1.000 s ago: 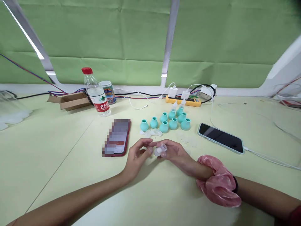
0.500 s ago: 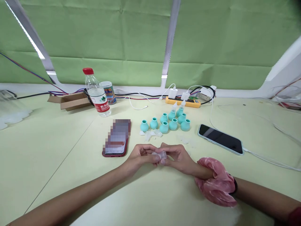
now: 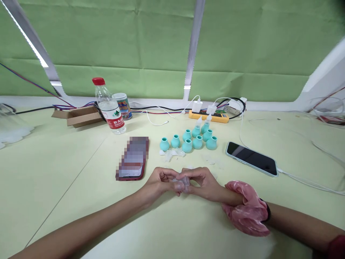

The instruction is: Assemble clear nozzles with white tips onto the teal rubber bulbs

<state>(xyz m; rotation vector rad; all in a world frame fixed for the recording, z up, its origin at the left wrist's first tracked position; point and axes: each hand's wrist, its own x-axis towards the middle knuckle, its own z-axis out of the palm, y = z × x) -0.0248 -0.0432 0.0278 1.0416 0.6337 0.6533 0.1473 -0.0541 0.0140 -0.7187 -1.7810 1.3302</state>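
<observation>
Between both hands is a small translucent silicone piece [image 3: 185,181], with a round rim facing right. My left hand [image 3: 164,181] is closed on its left side, the thumb pressed along it. My right hand [image 3: 201,182] pinches the other side with fingertips and thumb; a pink scrunchie [image 3: 245,208] circles that wrist. Fingers hide part of the piece. Just beyond stand several turquoise bulbs [image 3: 187,146] with open necks. Two at the back carry clear pointed nozzles [image 3: 198,121]. Translucent scraps [image 3: 172,154] lie in front of the bulbs.
A red-cased phone [image 3: 132,158] lies on the left, and a charging phone [image 3: 252,158] on the right. Behind are a water bottle [image 3: 111,113], a can [image 3: 123,106], a cardboard box [image 3: 84,117] and a yellow power strip [image 3: 208,116] with cables.
The view has shifted slightly. Both hands have come a little lower and the fingers have moved slightly around the translucent piece, still holding it.
</observation>
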